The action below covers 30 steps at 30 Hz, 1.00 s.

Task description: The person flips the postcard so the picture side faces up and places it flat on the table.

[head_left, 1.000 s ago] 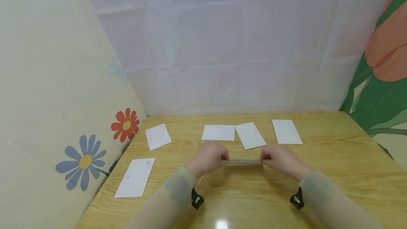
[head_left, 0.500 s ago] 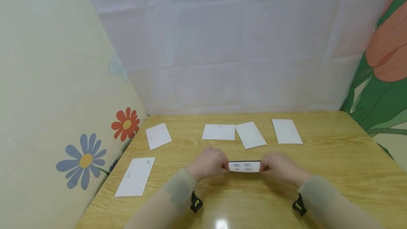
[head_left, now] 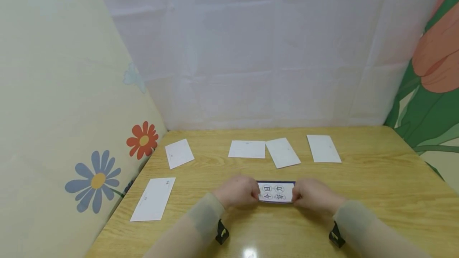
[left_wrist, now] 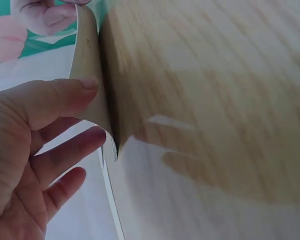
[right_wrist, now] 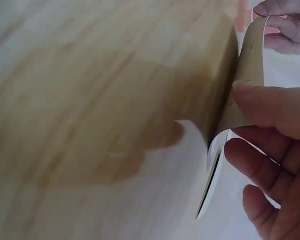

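Between both hands is a white card [head_left: 275,192] with a dark blue border and several circled black characters on the side facing up in the head view. My left hand [head_left: 239,191] pinches its left end, and my right hand [head_left: 311,194] pinches its right end. From the left wrist, the card's plain underside [left_wrist: 90,55] shows a bend, with the thumb [left_wrist: 65,97] pressed on it and the other fingers behind. A matching grip appears in the right wrist view, where the thumb [right_wrist: 270,102] lies on the curved card [right_wrist: 250,65]. Its lower edge is close to the table; contact cannot be told.
Several white cards lie face-down around the wooden table [head_left: 376,194]: a far-left card [head_left: 179,153], a near-left card [head_left: 153,199], a middle card [head_left: 247,149], a tilted card [head_left: 283,153] touching its corner, and a right card [head_left: 324,148]. A white cloth [head_left: 229,51] hangs behind.
The held card has tilted from edge-on, so its printed face now shows fully. Both hands have rotated and come slightly nearer and lower, still gripping its ends. The other cards have not moved.
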Each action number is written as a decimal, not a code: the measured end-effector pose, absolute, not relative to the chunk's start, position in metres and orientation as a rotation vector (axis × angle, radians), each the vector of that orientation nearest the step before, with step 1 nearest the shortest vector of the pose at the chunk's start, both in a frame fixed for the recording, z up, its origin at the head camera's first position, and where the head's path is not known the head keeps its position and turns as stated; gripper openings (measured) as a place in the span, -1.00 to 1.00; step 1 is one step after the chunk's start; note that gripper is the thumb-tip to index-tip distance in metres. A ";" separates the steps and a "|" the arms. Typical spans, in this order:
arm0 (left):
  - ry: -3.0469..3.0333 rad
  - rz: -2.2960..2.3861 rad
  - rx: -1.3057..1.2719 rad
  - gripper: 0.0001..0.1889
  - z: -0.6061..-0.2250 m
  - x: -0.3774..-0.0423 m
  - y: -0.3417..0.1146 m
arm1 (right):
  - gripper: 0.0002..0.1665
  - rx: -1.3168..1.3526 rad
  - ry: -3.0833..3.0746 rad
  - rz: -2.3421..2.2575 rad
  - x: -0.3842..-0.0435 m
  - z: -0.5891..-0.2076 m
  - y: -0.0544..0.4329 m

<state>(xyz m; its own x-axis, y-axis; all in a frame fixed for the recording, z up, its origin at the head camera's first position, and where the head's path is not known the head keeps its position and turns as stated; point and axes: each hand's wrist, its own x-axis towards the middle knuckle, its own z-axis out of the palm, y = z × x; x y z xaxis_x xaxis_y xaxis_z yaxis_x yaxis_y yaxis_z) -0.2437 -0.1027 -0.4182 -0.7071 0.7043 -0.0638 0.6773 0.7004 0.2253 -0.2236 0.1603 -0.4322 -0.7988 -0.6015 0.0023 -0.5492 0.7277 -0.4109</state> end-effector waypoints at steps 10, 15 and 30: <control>2.713 0.283 1.052 -0.98 -0.425 -0.241 -0.105 | -0.84 -1.007 2.745 -0.580 -0.224 -0.438 0.162; 2.704 0.273 1.066 -0.95 -0.426 -0.239 -0.107 | -0.83 -0.998 2.735 -0.588 -0.222 -0.437 0.161; 2.730 0.188 1.085 -0.96 -0.423 -0.233 -0.106 | -0.82 -0.924 2.683 -0.611 -0.224 -0.438 0.162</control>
